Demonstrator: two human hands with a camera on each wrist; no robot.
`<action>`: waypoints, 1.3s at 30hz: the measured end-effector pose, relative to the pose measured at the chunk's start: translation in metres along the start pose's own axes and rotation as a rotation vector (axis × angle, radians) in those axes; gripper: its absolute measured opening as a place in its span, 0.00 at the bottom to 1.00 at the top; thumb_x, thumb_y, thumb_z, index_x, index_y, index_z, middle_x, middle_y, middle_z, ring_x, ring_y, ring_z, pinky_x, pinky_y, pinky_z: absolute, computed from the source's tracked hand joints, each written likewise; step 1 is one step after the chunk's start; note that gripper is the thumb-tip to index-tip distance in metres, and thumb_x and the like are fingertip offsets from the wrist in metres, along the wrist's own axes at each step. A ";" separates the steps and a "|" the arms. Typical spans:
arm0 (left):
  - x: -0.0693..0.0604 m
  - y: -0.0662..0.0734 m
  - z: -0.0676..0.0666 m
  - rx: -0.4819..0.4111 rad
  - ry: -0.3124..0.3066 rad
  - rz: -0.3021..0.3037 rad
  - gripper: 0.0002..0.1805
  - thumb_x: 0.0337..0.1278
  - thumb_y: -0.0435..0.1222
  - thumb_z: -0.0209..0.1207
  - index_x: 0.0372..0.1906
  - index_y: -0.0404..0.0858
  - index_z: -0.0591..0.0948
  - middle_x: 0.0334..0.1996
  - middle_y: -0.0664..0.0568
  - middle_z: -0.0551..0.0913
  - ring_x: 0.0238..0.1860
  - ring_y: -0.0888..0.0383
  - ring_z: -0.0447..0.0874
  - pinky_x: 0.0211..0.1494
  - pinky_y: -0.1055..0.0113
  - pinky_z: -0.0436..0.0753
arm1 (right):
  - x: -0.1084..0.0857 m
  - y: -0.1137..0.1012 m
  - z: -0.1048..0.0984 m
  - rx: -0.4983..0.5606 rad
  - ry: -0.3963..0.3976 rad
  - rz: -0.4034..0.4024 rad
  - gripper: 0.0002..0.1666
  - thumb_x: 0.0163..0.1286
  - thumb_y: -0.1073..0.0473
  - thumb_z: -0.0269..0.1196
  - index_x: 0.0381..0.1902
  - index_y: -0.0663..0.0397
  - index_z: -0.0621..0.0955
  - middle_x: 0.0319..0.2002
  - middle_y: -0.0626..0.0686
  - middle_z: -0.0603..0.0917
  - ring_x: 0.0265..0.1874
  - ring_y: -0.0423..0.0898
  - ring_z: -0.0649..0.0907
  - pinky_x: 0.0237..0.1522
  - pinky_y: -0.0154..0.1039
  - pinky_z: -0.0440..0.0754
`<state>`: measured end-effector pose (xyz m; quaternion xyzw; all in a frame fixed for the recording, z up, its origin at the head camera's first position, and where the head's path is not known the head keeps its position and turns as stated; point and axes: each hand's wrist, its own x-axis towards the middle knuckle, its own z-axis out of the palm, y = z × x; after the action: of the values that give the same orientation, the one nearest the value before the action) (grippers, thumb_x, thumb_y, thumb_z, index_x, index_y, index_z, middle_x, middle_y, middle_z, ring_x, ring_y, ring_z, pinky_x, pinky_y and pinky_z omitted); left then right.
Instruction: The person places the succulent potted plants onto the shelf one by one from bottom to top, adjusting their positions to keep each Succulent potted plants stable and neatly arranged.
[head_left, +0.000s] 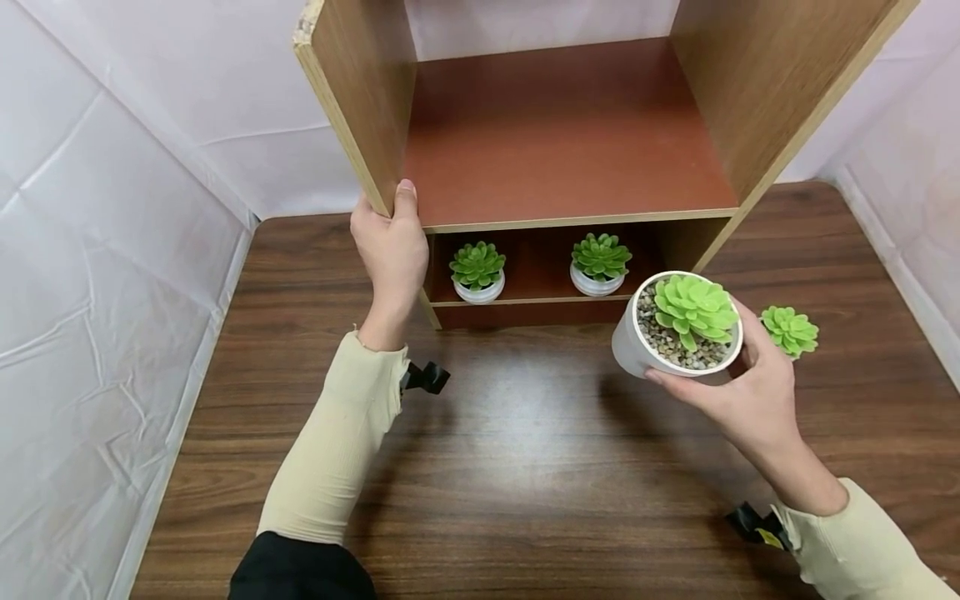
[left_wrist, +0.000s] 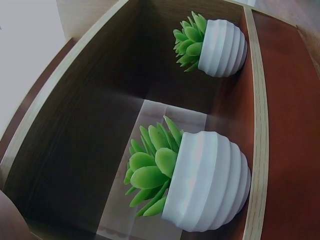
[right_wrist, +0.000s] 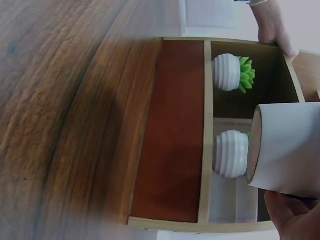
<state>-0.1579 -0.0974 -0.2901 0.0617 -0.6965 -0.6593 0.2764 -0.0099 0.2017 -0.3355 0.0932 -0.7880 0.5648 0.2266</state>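
A wooden shelf unit (head_left: 570, 142) with reddish-brown boards stands on the table. My left hand (head_left: 392, 254) grips the front edge of its left side panel, thumb on the inner face. With my right hand (head_left: 761, 396) I hold a white potted succulent (head_left: 693, 312), gravel in its smooth pot, in front of the unit's lower right corner. In the lower compartment stand two smaller succulents in ribbed white pots, a left one (head_left: 478, 271) and a right one (head_left: 600, 262). The right wrist view shows the held pot's smooth side (right_wrist: 287, 150), with fingers (right_wrist: 287, 212) against it.
Another green succulent (head_left: 790, 331) is on the right, behind my right hand, its lower part hidden. The upper shelf board (head_left: 562, 142) bears nothing visible. White sheeting (head_left: 97, 333) hangs around the wood-grain table (head_left: 510, 467).
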 end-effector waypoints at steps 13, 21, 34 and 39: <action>-0.001 -0.002 0.000 0.000 0.004 0.024 0.07 0.67 0.31 0.55 0.31 0.33 0.77 0.17 0.53 0.64 0.21 0.59 0.61 0.29 0.67 0.64 | 0.009 0.008 -0.007 0.003 -0.017 -0.032 0.61 0.22 0.87 0.76 0.64 0.63 0.75 0.54 0.59 0.81 0.52 0.47 0.79 0.52 0.32 0.74; 0.000 -0.003 -0.001 0.001 0.010 0.010 0.07 0.67 0.31 0.55 0.36 0.30 0.80 0.18 0.52 0.65 0.22 0.58 0.61 0.30 0.67 0.65 | 0.016 -0.004 0.000 -0.006 -0.026 -0.039 0.60 0.24 0.85 0.77 0.64 0.61 0.75 0.54 0.57 0.81 0.51 0.46 0.79 0.51 0.31 0.74; 0.000 -0.003 0.001 0.008 0.011 0.022 0.07 0.67 0.31 0.56 0.32 0.33 0.78 0.18 0.52 0.64 0.22 0.58 0.61 0.30 0.66 0.64 | 0.026 -0.043 0.016 0.154 -0.017 -0.066 0.52 0.30 0.88 0.71 0.61 0.69 0.75 0.53 0.61 0.80 0.51 0.49 0.79 0.53 0.33 0.74; 0.000 -0.003 0.001 -0.006 0.016 0.038 0.07 0.66 0.30 0.55 0.30 0.34 0.77 0.17 0.53 0.64 0.21 0.58 0.60 0.29 0.67 0.64 | 0.033 -0.047 0.018 0.159 -0.027 -0.104 0.53 0.28 0.88 0.71 0.61 0.70 0.75 0.54 0.62 0.80 0.51 0.50 0.79 0.52 0.33 0.74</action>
<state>-0.1597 -0.0966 -0.2924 0.0528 -0.6933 -0.6555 0.2945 -0.0243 0.1724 -0.2847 0.1592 -0.7377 0.6119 0.2366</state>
